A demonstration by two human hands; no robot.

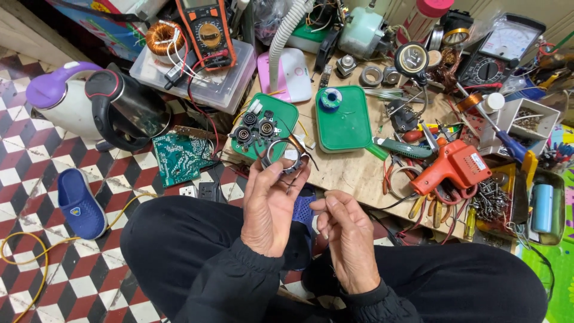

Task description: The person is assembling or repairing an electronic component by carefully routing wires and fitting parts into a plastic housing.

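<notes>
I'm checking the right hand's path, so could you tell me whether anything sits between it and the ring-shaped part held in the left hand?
Nothing visible does. The left hand holds the ring-shaped part up by its fingertips, and the right hand, fingers pinched, sits beside it with only open air between.

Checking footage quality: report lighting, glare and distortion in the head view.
Head view: even, soft light with faint shadows; glare on the kettle; wide-angle bending toward the edges; left hand, metal ring and right hand are sharp.

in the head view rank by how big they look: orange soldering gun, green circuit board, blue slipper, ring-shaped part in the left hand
1. blue slipper and green circuit board, too alike to rank
2. orange soldering gun
3. ring-shaped part in the left hand, smallest
</notes>
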